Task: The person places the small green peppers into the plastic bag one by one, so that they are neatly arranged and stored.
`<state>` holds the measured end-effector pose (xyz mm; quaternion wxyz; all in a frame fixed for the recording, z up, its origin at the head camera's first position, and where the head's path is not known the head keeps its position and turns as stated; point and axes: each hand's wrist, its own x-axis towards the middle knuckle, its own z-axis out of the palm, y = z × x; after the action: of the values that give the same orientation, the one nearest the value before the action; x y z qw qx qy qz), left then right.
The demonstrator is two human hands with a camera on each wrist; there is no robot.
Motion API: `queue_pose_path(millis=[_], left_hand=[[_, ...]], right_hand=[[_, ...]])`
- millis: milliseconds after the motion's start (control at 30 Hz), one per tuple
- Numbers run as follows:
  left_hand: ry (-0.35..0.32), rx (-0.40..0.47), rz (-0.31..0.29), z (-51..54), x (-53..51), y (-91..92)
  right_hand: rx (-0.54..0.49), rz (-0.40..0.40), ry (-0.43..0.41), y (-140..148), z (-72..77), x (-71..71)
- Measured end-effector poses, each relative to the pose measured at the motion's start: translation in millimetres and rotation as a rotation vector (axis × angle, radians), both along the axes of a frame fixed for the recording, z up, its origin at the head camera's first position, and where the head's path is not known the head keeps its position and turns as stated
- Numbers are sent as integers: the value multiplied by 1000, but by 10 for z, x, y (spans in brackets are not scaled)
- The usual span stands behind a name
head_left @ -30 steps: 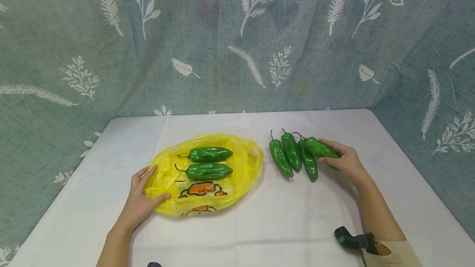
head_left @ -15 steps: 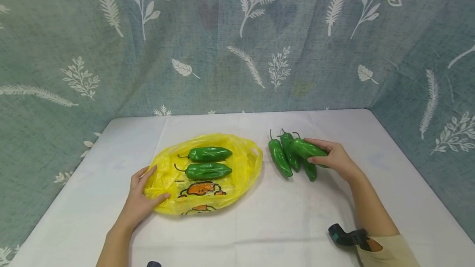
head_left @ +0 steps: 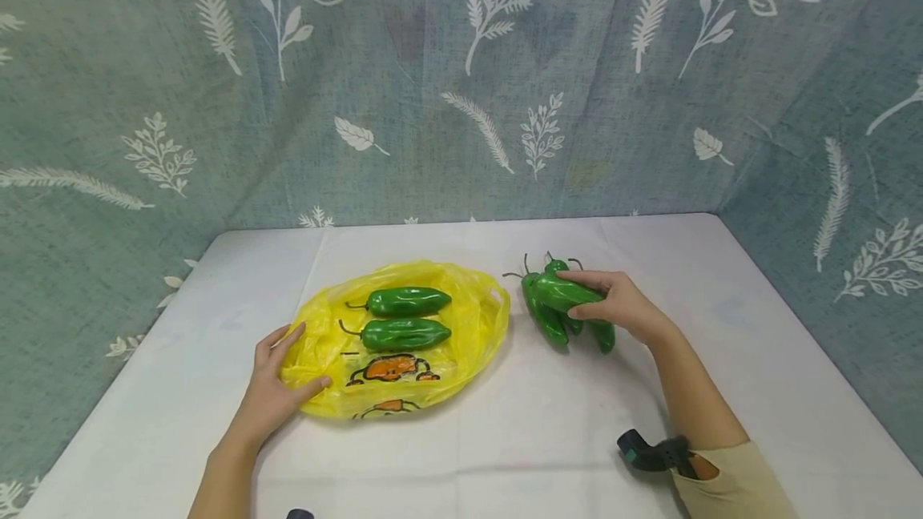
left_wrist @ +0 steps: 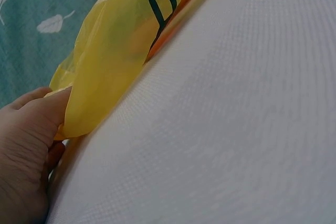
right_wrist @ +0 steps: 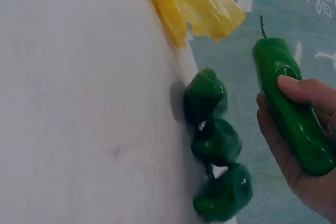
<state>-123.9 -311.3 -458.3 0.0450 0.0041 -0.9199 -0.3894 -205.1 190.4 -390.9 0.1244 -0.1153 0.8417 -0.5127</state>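
Note:
Between thumb and fingers, my right hand (head_left: pixel 616 307) holds a green chili pepper (right_wrist: pixel 289 103) above the table, its stem pointing left in the head view. Below it lie three more green peppers (right_wrist: pixel 218 142) side by side, partly hidden by the held one in the head view. My left hand (head_left: pixel 270 383) grips the left edge of a yellow plastic bag (left_wrist: pixel 105 72), thumb inside the rim. The bag lies spread wide with an orange cartoon print. Two green peppers (head_left: pixel 407 334) rest in it, one behind the other, stems to the left.
A white cloth (head_left: pixel 505 447) covers the table. Behind it and along the sides hangs a blue-green curtain (head_left: pixel 404 38) with white leaf patterns. A dark wrist camera (head_left: pixel 652 453) sits on the right forearm, close to the cloth.
My right hand has carried its pepper leftward, from the right side of the loose peppers to over the leftmost ones. The left hand and the bag have stayed in place.

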Motion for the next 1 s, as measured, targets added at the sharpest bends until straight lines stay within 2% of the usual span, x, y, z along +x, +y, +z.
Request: queue_pose_path(millis=[200,633,1000], left_hand=[[2,3,0,-16,5,0],[13,-30,-1,5,14,1],[15,-16,-1,0,12,9]], right_hand=[[19,67,-30,-167,11,-43],[35,123,-47,-442,83,-64],[0,305,-15,-574,234,18]])
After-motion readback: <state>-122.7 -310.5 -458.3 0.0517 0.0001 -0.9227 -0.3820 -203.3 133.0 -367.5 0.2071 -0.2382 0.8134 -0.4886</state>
